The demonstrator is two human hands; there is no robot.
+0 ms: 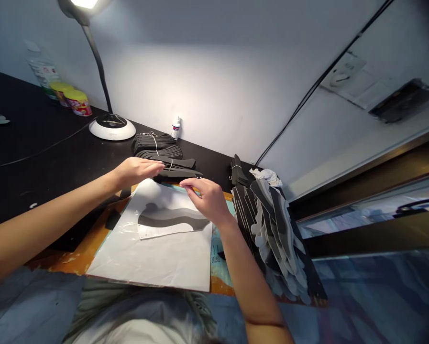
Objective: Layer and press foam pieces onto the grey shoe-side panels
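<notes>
My left hand (137,170) lies flat with fingers stretched out, resting on a long black cut piece (180,173) at the far edge of the work sheet. My right hand (209,198) is beside it, fingers curled in a pinch near the same black piece; what it pinches is too small to make out. Below both hands a white paper template (164,229) with a grey curved shape (174,220) on it lies on a larger white sheet (153,258).
Bundles of black cut pieces (157,145) sit behind the hands. A fanned stack of black, grey and white pieces (275,224) lies at the right. A lamp base (112,128), a small white bottle (176,128) and jars (76,101) stand on the black table (27,162).
</notes>
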